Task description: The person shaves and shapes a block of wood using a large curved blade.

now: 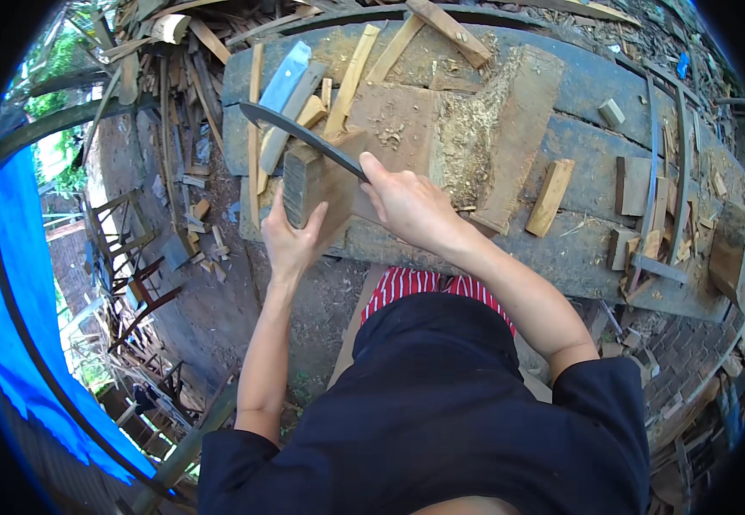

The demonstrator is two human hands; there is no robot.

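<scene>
The fingers of the right hand [411, 203] are clenched around the grip end of a dark, curved blade [302, 137]; the handle itself is hidden. A thick wooden block [331, 193] is grasped by the left hand [289, 245], thumb and fingers spread along its sides. The block is held tilted at the near edge of the bench [591, 180], left of centre. The blade is extended above the block's far end; contact cannot be determined. Farther out, a heavy plank [518, 129] is strewn with shavings, and a short wooden piece [551, 197] is seen to its right.
</scene>
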